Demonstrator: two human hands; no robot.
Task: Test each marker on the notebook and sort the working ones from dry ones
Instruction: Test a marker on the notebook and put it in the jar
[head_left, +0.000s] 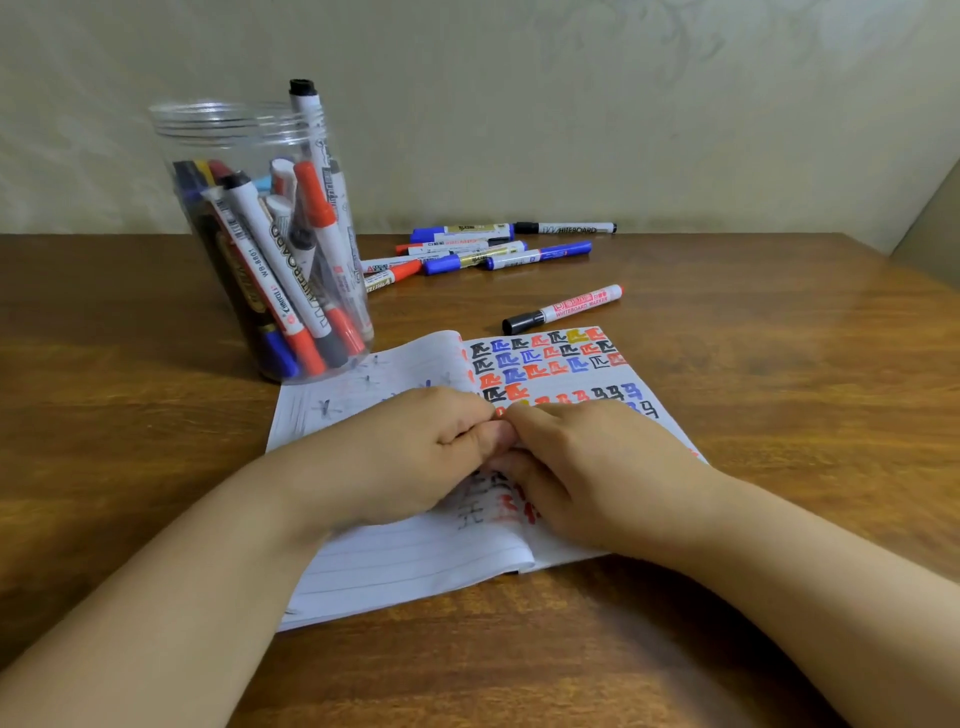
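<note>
testing looks partway done: the notebook (561, 374) is full of marks, some markers (483, 249) lie behind it, and many wait in the jar (260, 249) beside it. the left hand (415, 447) and right hand (587, 467) are curled together; i cannot tell what they hold.

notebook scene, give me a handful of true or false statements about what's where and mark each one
1. The clear jar stands upright on the table with markers inside. True.
2. The notebook is closed. False: it lies open, and its right page is covered with coloured test marks.
3. Both hands are over the notebook, the left hand and right hand meeting near its middle. True.
4. The black-capped marker lies inside the jar. False: it lies alone on the table just beyond the notebook.
5. A group of markers lies on the table behind that one, near the wall. True.
6. The jar has a lid on. False: its top is open and one marker sticks out above the rim.
</note>
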